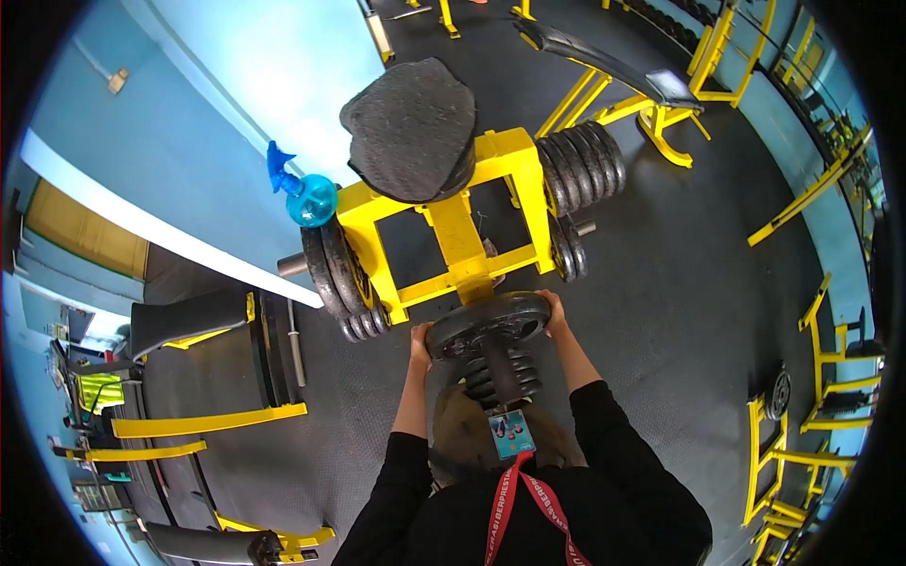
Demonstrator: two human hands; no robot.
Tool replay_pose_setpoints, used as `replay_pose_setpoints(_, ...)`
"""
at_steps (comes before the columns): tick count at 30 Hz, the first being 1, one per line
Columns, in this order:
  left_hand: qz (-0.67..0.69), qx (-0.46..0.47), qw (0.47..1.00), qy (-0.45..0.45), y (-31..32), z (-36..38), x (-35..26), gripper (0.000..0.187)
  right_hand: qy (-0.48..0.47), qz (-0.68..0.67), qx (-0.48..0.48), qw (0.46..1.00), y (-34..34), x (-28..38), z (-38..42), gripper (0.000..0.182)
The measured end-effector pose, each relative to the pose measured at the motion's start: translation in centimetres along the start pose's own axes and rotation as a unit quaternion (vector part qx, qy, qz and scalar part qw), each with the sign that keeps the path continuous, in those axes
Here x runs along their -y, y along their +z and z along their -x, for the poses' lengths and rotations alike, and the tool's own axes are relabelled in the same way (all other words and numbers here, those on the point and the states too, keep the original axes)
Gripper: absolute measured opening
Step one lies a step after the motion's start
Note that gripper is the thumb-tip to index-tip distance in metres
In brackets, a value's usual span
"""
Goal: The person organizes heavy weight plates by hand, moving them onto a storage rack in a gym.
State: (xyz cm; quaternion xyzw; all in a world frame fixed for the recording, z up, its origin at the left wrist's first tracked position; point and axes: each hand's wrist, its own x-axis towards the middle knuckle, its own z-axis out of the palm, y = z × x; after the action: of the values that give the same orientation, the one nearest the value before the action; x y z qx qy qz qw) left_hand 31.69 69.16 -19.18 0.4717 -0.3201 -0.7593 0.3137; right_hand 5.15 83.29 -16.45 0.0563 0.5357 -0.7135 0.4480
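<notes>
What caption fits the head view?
Both hands, left hand and right hand, grip a weight plate before a yellow rack.

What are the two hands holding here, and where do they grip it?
A round black weight plate, gripped at opposite edges: left hand on its left rim, right hand on its right rim.

The scene is seen through a single camera worn on the head, aimed forward and steeply down over the person's own chest and lanyard (514, 500). Both arms are caught close beneath the lens, reaching to a weight plate (489, 323) in front of a yellow frame (460, 241). A wide fisheye circle is given, so the dark gym floor (679, 283) and blue wall (189, 141) are bent around the edges.
</notes>
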Motion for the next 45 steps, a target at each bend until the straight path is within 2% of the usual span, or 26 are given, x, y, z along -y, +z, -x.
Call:
replay_pose_setpoints(2, 0.003, -0.013, 0.999, -0.047, 1.4, 1.2, -1.6, 0.030, 0.034, -0.017, -0.016, 0.999, 0.3, 0.4, -0.1, 0.031)
replay_pose_setpoints(3, 0.007, -0.016, 0.999, -0.045, 0.9, 0.6, -1.2, 0.030, 0.043, -0.021, 0.023, 0.999, 0.2, 0.5, -0.4, 0.030)
replay_pose_setpoints(5, -0.083, 0.051, 0.995, 0.011, -0.8, -1.6, 0.7, 0.025, 0.053, -0.022, 0.063, 0.996, 0.3, 0.5, -0.5, 0.030)
replay_pose_setpoints(7, -0.088, 0.066, 0.994, 0.011, -1.4, -3.0, 1.2, 0.024, 0.062, 0.020, 0.028, 0.997, 0.7, 0.8, -0.5, 0.041)
replay_pose_setpoints(12, -0.126, 0.111, 0.983, 0.070, -2.5, -6.4, 2.0, 0.025, 0.063, 0.011, 0.023, 0.998, 1.4, 1.1, -1.4, 0.042)
replay_pose_setpoints(13, -0.039, 0.077, 0.996, -0.015, -1.1, -4.9, 0.5, 0.028, 0.076, 0.008, 0.008, 0.997, 1.4, 0.9, -1.8, 0.041)
replay_pose_setpoints(14, 0.050, 0.042, 0.993, -0.100, -0.1, -4.1, -0.5, 0.032, 0.005, 0.030, -0.029, 0.999, -0.5, -1.5, -4.6, 0.041)
replay_pose_setpoints(18, -0.026, 0.042, 0.998, -0.036, -0.2, -5.1, -0.1, 0.039, 0.071, -0.054, 0.007, 0.996, 0.4, -0.7, -4.4, 0.029)
replay_pose_setpoints(20, 0.005, 0.068, 0.994, -0.086, 1.9, -2.4, -3.1, 0.040, 0.090, -0.017, -0.012, 0.996, 1.1, 0.1, -3.3, 0.030)
replay_pose_setpoints(24, -0.007, 0.094, 0.993, -0.071, 2.5, -2.7, -3.6, 0.043, 0.042, -0.057, 0.023, 0.997, 2.0, 0.5, -3.0, 0.031)
replay_pose_setpoints(27, -0.029, -0.041, 0.999, -0.017, 3.8, 0.4, -4.6, 0.036, -0.036, 0.028, -0.014, 0.999, 2.1, 1.0, -2.4, 0.028)
replay_pose_setpoints(28, -0.027, -0.042, 0.999, -0.018, 3.6, 1.1, -4.9, 0.036, -0.034, 0.031, -0.014, 0.999, 2.0, 1.6, -2.2, 0.028)
replay_pose_setpoints(29, -0.135, -0.041, 0.981, 0.134, 3.3, 1.7, -5.4, 0.031, -0.123, 0.177, -0.039, 0.976, 1.8, 2.4, -2.0, 0.026)
replay_pose_setpoints(30, -0.237, -0.037, 0.929, 0.283, 3.2, 2.1, -5.9, 0.027, -0.211, 0.317, -0.063, 0.922, 1.8, 3.6, -1.7, 0.025)
replay_pose_setpoints(31, -0.216, -0.091, 0.897, 0.374, 5.0, 5.3, -9.2, 0.018, -0.299, 0.329, -0.099, 0.890, 2.4, 5.1, -1.3, 0.024)
replay_pose_setpoints(32, -0.253, -0.155, 0.826, 0.479, 3.4, 4.2, -10.1, 0.021, -0.387, 0.334, -0.137, 0.849, 3.3, 7.1, -0.6, 0.023)
replay_pose_setpoints(33, -0.262, -0.192, 0.784, 0.529, 2.9, 4.7, -12.8, 0.029, -0.423, 0.300, -0.125, 0.846, 5.1, 9.6, 0.5, 0.023)
replay_pose_setpoints(34, -0.164, -0.215, 0.801, 0.533, 3.6, 5.2, -16.4, 0.043, -0.455, 0.265, -0.116, 0.842, 7.6, 12.5, 2.4, 0.023)
replay_pose_setpoints(35, -0.271, -0.269, 0.751, 0.539, 3.4, 5.3, -20.6, 0.049, -0.412, 0.288, -0.114, 0.857, 11.1, 15.8, 5.9, 0.022)
replay_pose_setpoints(36, -0.274, -0.266, 0.725, 0.572, 3.8, 4.8, -24.7, 0.057, -0.433, 0.290, -0.094, 0.848, 13.9, 17.8, 7.7, 0.023)
replay_pose_setpoints(37, -0.292, -0.303, 0.726, 0.544, 4.1, 3.6, -28.3, 0.067, -0.478, 0.233, -0.057, 0.845, 17.0, 18.8, 8.9, 0.029)
replay_pose_setpoints(38, -0.343, -0.320, 0.704, 0.533, 3.9, 1.6, -31.2, 0.081, -0.452, 0.277, -0.057, 0.846, 19.5, 19.7, 9.3, 0.036)
replay_pose_setpoints(39, -0.343, -0.310, 0.703, 0.540, 3.8, -0.2, -33.0, 0.081, -0.455, 0.248, -0.050, 0.854, 22.2, 19.9, 9.0, 0.045)
replay_pose_setpoints(42, -0.370, -0.159, 0.704, 0.585, 4.3, -5.5, -38.5, 0.105, -0.356, 0.262, -0.092, 0.892, 28.3, 20.1, 9.4, 0.056)
replay_pose_setpoints(43, -0.309, -0.076, 0.763, 0.563, 4.5, -6.6, -39.3, 0.102, -0.385, 0.284, -0.109, 0.872, 28.9, 19.3, 7.8, 0.051)
replay_pose_setpoints(45, -0.325, 0.034, 0.741, 0.586, 4.7, -9.1, -40.2, 0.095, -0.356, 0.284, -0.095, 0.885, 30.2, 18.7, 7.8, 0.042)
